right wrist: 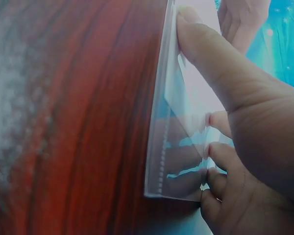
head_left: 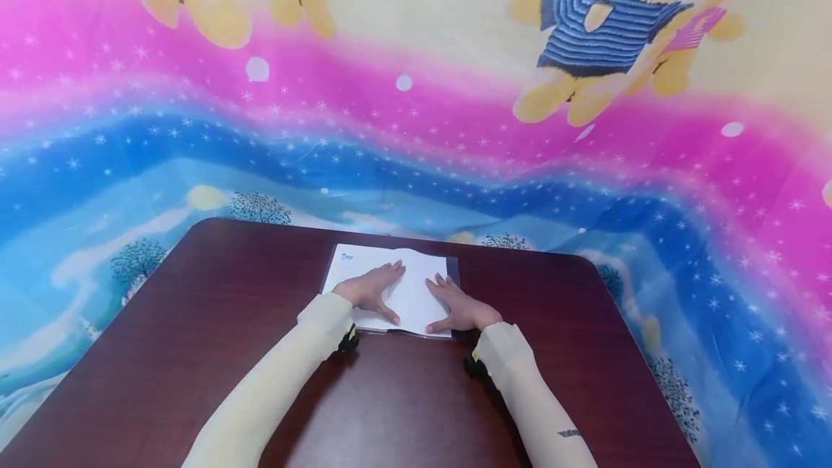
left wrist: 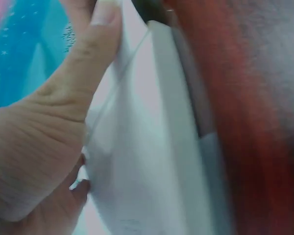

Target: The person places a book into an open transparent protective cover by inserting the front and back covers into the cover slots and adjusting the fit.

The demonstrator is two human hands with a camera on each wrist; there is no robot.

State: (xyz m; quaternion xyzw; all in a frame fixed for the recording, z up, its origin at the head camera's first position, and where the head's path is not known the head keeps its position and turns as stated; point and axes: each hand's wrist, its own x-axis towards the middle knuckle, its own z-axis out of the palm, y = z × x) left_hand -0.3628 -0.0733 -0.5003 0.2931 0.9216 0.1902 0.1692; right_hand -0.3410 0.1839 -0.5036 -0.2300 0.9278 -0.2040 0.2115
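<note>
An open book [head_left: 416, 302] with white pages lies near the far edge of the table, a small blue mark at the top of its left page. My left hand [head_left: 372, 287] rests on the left page, fingers spread and thumb toward the middle fold. On the right page, my right hand [head_left: 460, 309] lies with fingers spread and thumb pointing inward. The left wrist view shows the thick page block [left wrist: 174, 132] beside the left thumb [left wrist: 88, 61]. A clear plastic cover [right wrist: 179, 183] with a dotted seam extends under the right fingers [right wrist: 223, 159].
The dark red-brown table [head_left: 364, 410] has rounded far corners. Behind it hangs a printed cloth [head_left: 416, 143] with bears and snowflakes. Each wrist, below a pale sleeve [head_left: 273, 374], carries a small black device [head_left: 349, 340].
</note>
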